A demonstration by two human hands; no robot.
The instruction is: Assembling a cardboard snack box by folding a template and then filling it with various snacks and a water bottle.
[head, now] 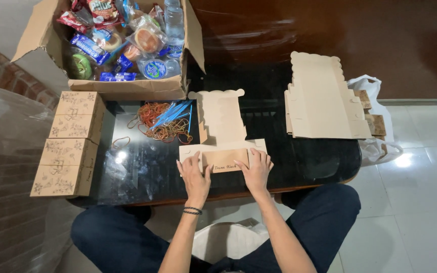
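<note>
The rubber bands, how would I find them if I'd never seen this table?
Start at the big open cardboard box of snacks at the table's far left. Just in front of it, on the dark glass, lies a tangled pile of rubber bands, orange and brown, with blue straws lying across it.

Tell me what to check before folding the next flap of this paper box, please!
1. Both hands on the box: left hand and right hand press the flat box blank at its front panel. Ok.
2. Blank lying flat on the black table: ok.
3. Front flap creased all the way: cannot tell, the hands cover its ends.
4. Room beside the blank: rubber bands and blue straws lie close to its left edge. Not ok.
5. More blanks ready: a stack of flat blanks sits to the right. Ok.
6. Finished boxes out of the way on the left: ok.
</note>
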